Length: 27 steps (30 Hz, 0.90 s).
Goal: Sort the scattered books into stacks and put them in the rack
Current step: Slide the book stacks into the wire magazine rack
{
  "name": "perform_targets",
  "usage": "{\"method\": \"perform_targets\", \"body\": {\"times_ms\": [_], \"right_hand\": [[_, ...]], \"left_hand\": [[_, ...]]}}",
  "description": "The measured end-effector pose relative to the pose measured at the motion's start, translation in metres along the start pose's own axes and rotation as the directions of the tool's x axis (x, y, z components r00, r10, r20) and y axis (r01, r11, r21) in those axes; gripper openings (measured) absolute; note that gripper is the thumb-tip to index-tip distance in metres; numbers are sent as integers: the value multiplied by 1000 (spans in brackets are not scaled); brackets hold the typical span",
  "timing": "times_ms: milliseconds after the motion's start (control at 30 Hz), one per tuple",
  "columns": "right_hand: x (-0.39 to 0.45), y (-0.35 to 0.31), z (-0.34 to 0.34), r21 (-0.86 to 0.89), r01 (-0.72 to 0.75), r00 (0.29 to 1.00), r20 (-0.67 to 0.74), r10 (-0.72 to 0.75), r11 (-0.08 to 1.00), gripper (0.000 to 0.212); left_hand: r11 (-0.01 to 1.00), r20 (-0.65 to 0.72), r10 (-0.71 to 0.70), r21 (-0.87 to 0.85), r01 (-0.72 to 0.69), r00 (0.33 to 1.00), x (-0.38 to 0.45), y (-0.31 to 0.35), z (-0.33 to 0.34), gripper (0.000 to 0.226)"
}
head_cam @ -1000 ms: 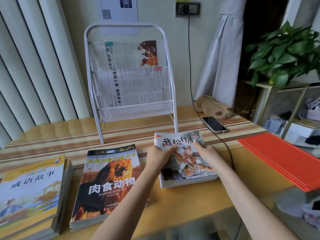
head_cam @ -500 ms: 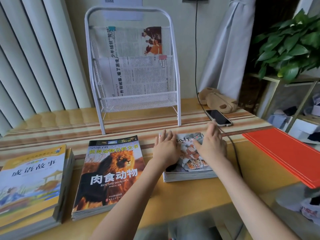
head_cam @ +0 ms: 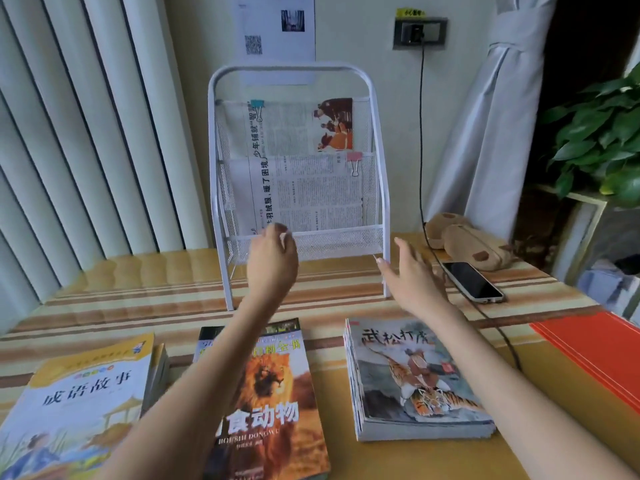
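1. Both hands are raised at centre frame, nothing held: the left hand [head_cam: 273, 261] has loosely curled fingers in front of the lower lip of the white wire rack [head_cam: 377, 140]; the right hand [head_cam: 412, 271] is spread with straight fingers beside the rack's right leg.
2. Three stacks lie flat on the counter [head_cam: 173, 292] along the lower frame: the yellow-covered stack [head_cam: 79, 393] lower left, the lion-cover stack [head_cam: 277, 393] at centre, the tiger-cover stack [head_cam: 415, 379] to its right.
3. The tiger-cover stack is judged thin paperbacks: light singly, weighty together, limp, with glossy covers likely to slide. It would best be taken at both short edges, fingers underneath, thumbs on top.
4. The rack is judged light and easily tipped; its pockets already hold clipped newspapers [head_cam: 304, 181].
5. The lion-cover stack is partly covered by the left forearm; the yellow-covered stack is cut off by the frame edge. How many books are in each stack cannot be told. Whether the left fingertips touch the mesh cannot be told.
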State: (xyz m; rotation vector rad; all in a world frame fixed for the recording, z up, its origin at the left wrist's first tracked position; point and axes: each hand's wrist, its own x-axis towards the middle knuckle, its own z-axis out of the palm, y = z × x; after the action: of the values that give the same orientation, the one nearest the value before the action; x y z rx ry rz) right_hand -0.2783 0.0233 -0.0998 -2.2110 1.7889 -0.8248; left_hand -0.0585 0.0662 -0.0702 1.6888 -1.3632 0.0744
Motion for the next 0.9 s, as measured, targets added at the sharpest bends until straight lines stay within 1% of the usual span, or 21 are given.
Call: {"method": "perform_targets", "body": {"times_ms": [33,100,133,167,233,267,333,367,400,467,567,667,700,767,833,900], "right_hand": [[22,-6,-2,25,16,999,-44,-14,1000,57],[68,-18,-7,76,38,989,-145,-27,996,60],[90,-23,-9,113,36,981,-195,-13,993,63],[111,-27,-10,153,11,973,-231,24,988,65],[146,-33,-5,217,-75,949,-284,136,973,64],[159,-34,1,231,-99,931,-322,172,968,58],[176,-34,14,247,-82,869,-457,191,966,44],[181,-32,20,251,-68,825,-530,196,966,42],[185,-30,24,253,-58,784,-588,200,966,43],[191,-27,28,255,-38,740,-642,199,966,50],[192,-28,26,269,1,747,-640,179,963,53],[179,-33,19,266,35,754,-640,149,963,50],[173,-33,16,260,52,752,-646,133,964,50],[159,-34,11,248,73,750,-652,111,966,51],[144,-35,4,245,75,753,-650,107,967,51],[129,-35,-1,242,71,745,-658,110,968,51]], "left_hand": [[998,-121,4,61,3,993,25,-13,-12,27],[988,-313,-5,148,54,950,69,-39,-33,28],[982,-378,-30,163,98,925,88,-49,-42,32],[975,-407,-63,172,144,911,105,-60,-47,38],[957,-379,-115,205,204,918,135,-77,-49,51],[954,-346,-129,211,211,929,149,-86,-45,55],[962,-294,-156,170,212,943,170,-96,-34,56],[966,-276,-162,151,209,947,177,-99,-28,54],[969,-274,-157,145,202,949,183,-100,-23,53],[969,-312,-128,161,186,941,190,-97,-17,52],[967,-324,-64,215,139,944,192,-89,-19,48],[978,-317,-13,192,78,948,184,-88,-27,46],[983,-325,-15,168,73,946,178,-88,-31,46],[982,-335,-54,151,111,941,162,-85,-41,46],[976,-341,-86,158,148,936,144,-77,-51,46],[974,-348,-82,172,149,934,131,-70,-60,46]]}}
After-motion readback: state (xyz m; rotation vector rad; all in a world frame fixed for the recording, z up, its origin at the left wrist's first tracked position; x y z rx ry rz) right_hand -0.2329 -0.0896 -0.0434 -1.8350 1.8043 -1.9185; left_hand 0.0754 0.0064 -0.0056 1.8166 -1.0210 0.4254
